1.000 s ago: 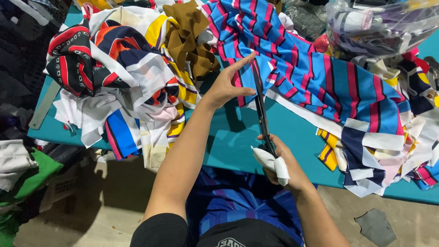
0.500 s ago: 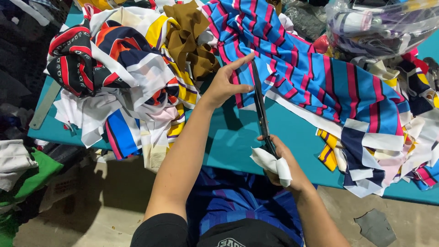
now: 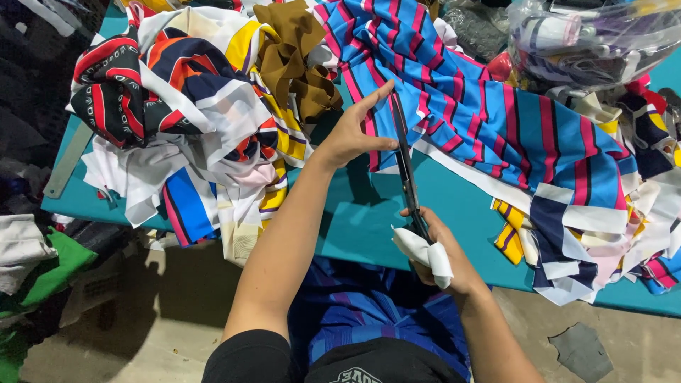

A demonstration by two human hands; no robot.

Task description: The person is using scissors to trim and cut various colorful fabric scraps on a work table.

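The right hand [image 3: 440, 248] at lower centre of the frame is closed around the handles of a long pair of scissors [image 3: 406, 159], with a wad of white cloth [image 3: 424, 254] wrapped about the grip; the dark blades run up the middle of the frame and meet the edge of the blue striped fabric [image 3: 489, 120]. The left hand [image 3: 355, 131], just left of the blades, lies flat and open on that fabric, fingers stretched toward the upper right, holding nothing and pressing the cloth to the table. To cut well here, I judge the fabric should be kept taut and flat beside the blades, the fingers kept clear of their line, and the scissors guided along a stripe in long, even strokes. The surface is a teal table [image 3: 369, 213], bare only in its middle. A heap of white, yellow, red and navy scraps [image 3: 177, 106] fills the upper left, a crumpled brown piece [image 3: 294, 60] sits at top centre, and more striped offcuts [image 3: 589, 241] hang at the right edge. A clear plastic bag [image 3: 589, 35] of cloth occupies the upper right. Below lies a dusty concrete floor [image 3: 142, 333], with green cloth [image 3: 50, 269] at lower left.
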